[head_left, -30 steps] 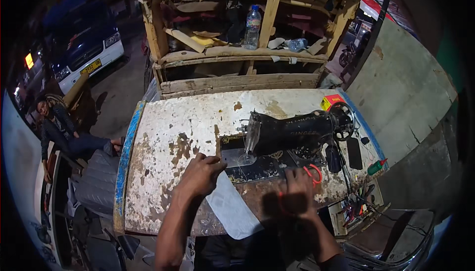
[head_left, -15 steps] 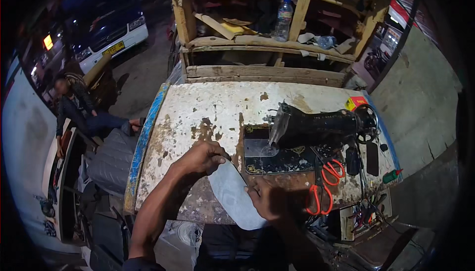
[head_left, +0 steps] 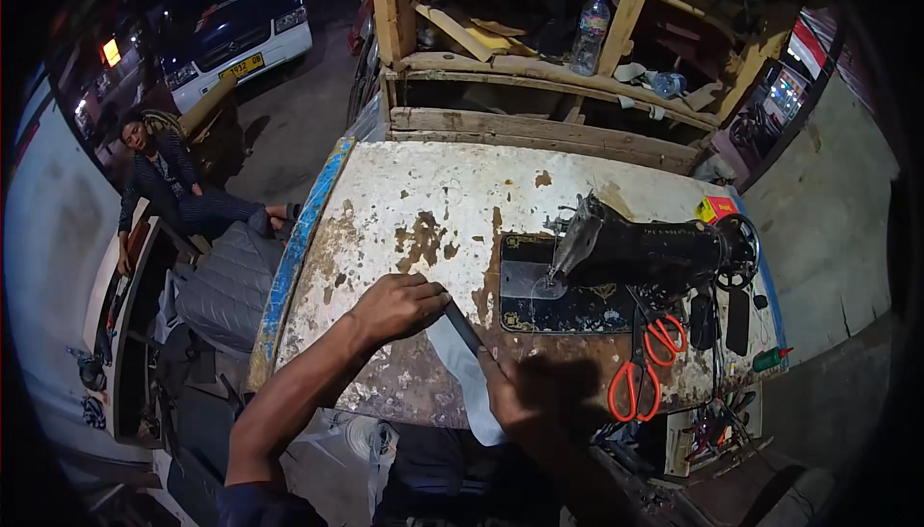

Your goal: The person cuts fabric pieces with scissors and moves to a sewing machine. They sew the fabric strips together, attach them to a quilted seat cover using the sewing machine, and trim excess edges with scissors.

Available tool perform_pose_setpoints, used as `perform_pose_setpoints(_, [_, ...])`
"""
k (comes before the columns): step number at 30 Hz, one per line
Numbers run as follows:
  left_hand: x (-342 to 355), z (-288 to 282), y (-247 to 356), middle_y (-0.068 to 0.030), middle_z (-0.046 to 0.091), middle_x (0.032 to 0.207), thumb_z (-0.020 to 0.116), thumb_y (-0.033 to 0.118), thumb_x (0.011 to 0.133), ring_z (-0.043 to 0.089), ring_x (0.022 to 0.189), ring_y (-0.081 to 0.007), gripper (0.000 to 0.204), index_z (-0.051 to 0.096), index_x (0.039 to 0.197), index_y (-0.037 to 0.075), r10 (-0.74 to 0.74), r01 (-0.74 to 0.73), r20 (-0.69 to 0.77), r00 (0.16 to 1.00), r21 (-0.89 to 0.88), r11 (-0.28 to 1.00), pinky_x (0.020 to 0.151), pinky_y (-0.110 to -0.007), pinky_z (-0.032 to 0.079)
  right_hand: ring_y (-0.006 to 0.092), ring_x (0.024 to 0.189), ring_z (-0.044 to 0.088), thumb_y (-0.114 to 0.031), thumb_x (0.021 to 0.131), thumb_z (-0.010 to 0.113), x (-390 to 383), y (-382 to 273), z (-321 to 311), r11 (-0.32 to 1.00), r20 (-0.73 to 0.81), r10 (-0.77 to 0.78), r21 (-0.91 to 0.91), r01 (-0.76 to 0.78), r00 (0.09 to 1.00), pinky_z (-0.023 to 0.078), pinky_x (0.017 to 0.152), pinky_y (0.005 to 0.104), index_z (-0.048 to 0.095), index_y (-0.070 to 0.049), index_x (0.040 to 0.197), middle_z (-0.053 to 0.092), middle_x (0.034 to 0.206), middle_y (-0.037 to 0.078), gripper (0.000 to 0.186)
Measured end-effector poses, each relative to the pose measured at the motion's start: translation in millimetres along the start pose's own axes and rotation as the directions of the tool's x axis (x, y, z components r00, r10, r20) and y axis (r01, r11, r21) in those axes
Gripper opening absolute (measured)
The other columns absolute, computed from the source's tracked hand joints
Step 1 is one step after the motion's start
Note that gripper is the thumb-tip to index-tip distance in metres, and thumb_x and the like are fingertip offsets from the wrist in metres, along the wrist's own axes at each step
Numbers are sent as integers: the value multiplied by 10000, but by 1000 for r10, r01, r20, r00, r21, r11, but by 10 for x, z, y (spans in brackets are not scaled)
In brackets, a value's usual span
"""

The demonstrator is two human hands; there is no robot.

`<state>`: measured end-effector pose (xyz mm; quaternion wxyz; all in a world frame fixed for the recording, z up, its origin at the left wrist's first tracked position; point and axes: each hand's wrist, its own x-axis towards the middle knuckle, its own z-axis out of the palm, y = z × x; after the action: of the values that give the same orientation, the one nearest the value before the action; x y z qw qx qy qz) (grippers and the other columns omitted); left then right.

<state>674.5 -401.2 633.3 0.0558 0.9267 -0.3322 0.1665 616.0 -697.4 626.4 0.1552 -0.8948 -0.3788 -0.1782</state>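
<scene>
Over the front of the worn table (head_left: 385,229) I hold a curved, pale grey strip of sheet material (head_left: 464,373). Its upper edge shows as a dark band running from hand to hand. Bent fingers of my left hand (head_left: 399,308) pinch its upper left end. My right hand (head_left: 515,400) grips the dark edge lower down, its thumb or a finger lying along it; shadow hides part of that grip. Just beyond my right hand stands a black sewing machine (head_left: 635,250) on its dark base plate. Scissors with orange handles (head_left: 635,387) lie to the right of that hand.
A wooden shelf (head_left: 539,142) with a plastic bottle (head_left: 589,34) rises behind the table. A small green bottle (head_left: 770,359) lies at the right edge, above a tool box (head_left: 680,440). On the left sits a person (head_left: 168,176) by a grey quilted seat (head_left: 231,277).
The strip has turned, so its dark edge band now shows and less of its pale face. My right hand has shifted its hold along that edge. The whole view has swung slightly left.
</scene>
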Motion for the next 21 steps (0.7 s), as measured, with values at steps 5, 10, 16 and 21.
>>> perform_pose_setpoints(5, [18,-23,219,-48,725,1190,705,145,841,687,984,-239,351,743,1189,118,-84,83,3,996,160,984,773,-366,606,291,683,678,-119,907,653,45,-46,-47,995,-49,-21,-98,16,999,540,587,439,703,-123,1290,661,883,84,386])
perform_pose_setpoints(10, [278,-95,798,-165,669,1004,679,117,884,647,923,-338,324,706,1191,18,-466,465,10,885,-63,883,788,-454,574,297,760,737,-157,960,601,-21,24,215,935,323,314,56,-349,893,576,610,441,688,-123,1308,726,961,107,361])
perform_pose_setpoints(16, [679,559,999,-197,670,1078,664,77,867,654,1006,-363,396,662,1244,-45,-338,311,-184,923,-158,937,858,-451,565,328,838,746,-195,976,555,-153,20,-85,889,275,455,-203,-411,847,602,697,494,630,-112,1378,741,1009,135,417])
perform_pose_setpoints(21, [1194,698,995,-172,690,1086,672,107,861,670,1022,-340,395,677,1232,-29,-60,54,-242,968,-32,998,854,-425,579,320,748,746,-198,946,593,-259,178,-157,842,107,495,-306,-445,862,593,657,480,632,-94,1372,743,963,117,441])
